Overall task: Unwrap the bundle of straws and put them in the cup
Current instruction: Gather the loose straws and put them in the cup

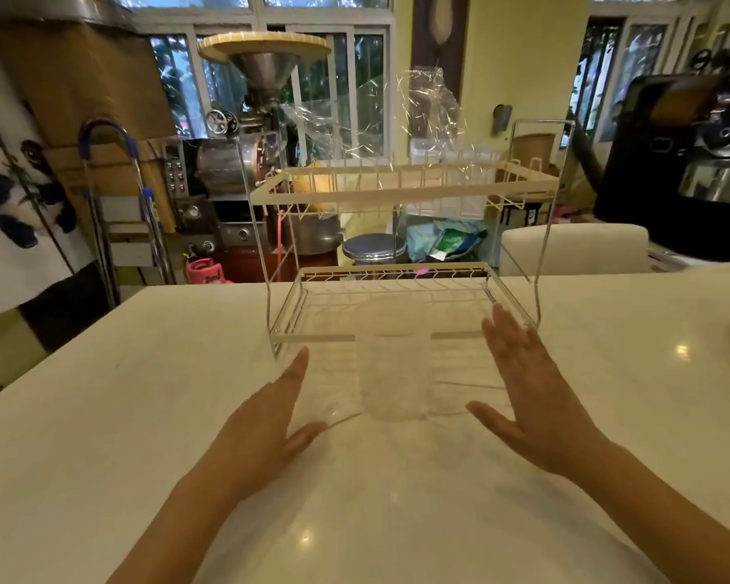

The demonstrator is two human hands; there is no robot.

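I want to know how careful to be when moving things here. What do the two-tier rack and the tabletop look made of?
The rack looks like thin metal wire, cream-coated on the shelves, with bare shiny side rails. The tabletop looks like polished white stone or a solid composite: it mirrors the ceiling lights.

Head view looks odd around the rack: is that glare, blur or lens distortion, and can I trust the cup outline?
Head view: ceiling-light glare spots on the white table; wide-angle lens bows the two-tier rack uprights; the clear cup is faint and washed out, edges hard to trace; crinkled plastic wrap glints against bright windows; both open hands, left hand and right hand, are fairly sharp.
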